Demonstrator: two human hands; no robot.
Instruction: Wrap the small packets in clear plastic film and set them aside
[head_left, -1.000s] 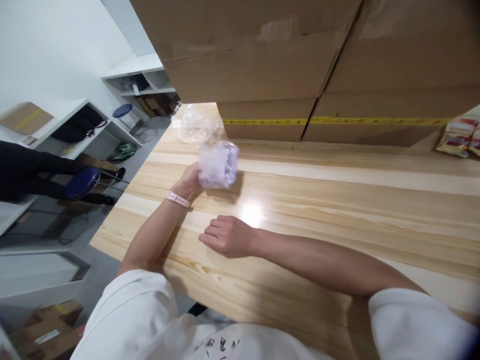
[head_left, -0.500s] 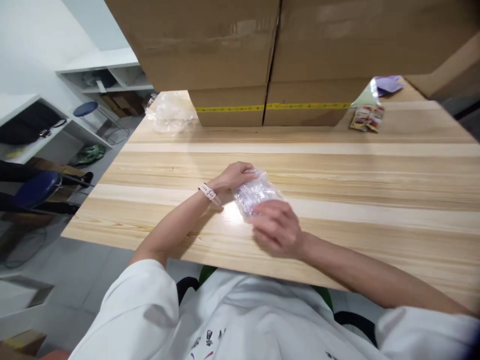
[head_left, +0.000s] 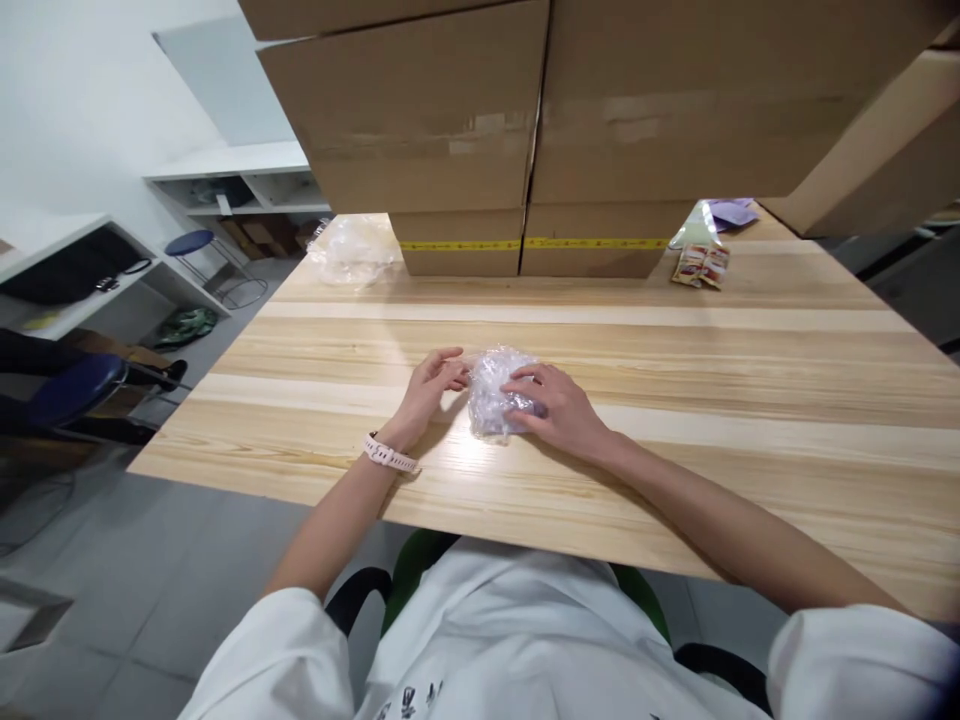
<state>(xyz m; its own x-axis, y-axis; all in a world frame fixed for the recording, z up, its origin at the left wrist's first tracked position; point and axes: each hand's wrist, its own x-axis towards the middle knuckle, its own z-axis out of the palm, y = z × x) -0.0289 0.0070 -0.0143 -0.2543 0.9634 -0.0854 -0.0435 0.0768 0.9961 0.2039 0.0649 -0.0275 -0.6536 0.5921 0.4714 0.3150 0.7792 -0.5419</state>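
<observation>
the packet could be skewed on the table if its film were tugged by the left hand, whose fingers are parted and slightly bent by the left edge, while too little hold was given by the right hand, whose fingers are spread over it, though whether it is gripped cannot be told. at the centre of the frame, a squarish form is seen, wrapped in clear, crinkled, shiny plastic, faintly purple.
</observation>
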